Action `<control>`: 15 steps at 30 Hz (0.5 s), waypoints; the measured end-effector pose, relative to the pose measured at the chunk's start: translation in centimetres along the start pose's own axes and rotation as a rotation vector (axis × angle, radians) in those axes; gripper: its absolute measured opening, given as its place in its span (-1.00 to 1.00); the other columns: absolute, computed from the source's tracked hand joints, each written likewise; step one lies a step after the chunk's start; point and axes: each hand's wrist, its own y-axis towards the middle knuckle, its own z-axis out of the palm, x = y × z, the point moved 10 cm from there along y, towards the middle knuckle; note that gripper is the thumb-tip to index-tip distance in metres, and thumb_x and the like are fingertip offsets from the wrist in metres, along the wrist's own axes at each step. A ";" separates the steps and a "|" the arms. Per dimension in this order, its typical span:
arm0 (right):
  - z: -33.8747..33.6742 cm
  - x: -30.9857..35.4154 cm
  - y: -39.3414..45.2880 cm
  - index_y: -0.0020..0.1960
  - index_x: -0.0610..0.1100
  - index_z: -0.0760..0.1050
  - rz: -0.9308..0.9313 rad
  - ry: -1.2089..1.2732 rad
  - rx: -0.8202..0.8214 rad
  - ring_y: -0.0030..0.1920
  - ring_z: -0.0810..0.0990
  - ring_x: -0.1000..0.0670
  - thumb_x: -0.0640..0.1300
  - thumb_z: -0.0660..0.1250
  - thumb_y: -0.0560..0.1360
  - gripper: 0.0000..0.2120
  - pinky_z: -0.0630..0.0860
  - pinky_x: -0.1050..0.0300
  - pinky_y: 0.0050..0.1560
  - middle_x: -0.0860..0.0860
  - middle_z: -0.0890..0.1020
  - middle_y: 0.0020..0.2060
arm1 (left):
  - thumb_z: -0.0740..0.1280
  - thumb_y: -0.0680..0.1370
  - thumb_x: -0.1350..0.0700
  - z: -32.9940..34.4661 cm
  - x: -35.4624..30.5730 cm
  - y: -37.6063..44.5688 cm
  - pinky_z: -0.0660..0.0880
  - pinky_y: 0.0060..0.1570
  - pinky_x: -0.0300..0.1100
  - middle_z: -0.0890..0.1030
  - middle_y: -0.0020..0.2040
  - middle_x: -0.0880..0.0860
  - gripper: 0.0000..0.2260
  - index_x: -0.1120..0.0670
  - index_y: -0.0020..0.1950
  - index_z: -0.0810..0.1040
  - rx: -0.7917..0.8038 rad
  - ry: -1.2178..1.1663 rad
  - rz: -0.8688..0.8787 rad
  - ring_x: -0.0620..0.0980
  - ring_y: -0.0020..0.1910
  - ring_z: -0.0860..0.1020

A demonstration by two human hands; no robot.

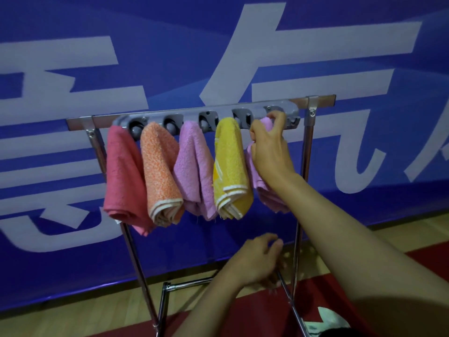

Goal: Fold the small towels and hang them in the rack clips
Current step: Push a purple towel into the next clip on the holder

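Observation:
A grey clip strip runs along the top bar of a chrome rack. Four folded towels hang from its clips: a red towel, an orange towel, a pink towel and a yellow towel. My right hand pinches the top of a fifth, pink towel and holds it at the rightmost clip. That towel hangs behind my wrist and is partly hidden. My left hand hovers lower down, fingers loosely curled, holding nothing.
A blue banner with large white characters stands right behind the rack. The rack's chrome base bars rest on a wooden floor with a red mat. A pale cloth lies at the bottom right.

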 end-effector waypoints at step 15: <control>2.6 -4.4 -4.5 0.42 0.12 0.47 0.072 0.083 0.148 0.21 0.47 -0.23 -0.10 0.25 0.59 -0.59 0.53 -0.07 0.15 -0.13 0.42 0.20 | 0.12 0.77 0.09 2.0 8.4 -2.4 0.60 -0.40 -0.18 0.69 -0.04 0.09 -0.74 0.18 0.34 0.49 0.093 -0.158 -0.130 0.05 -0.31 0.66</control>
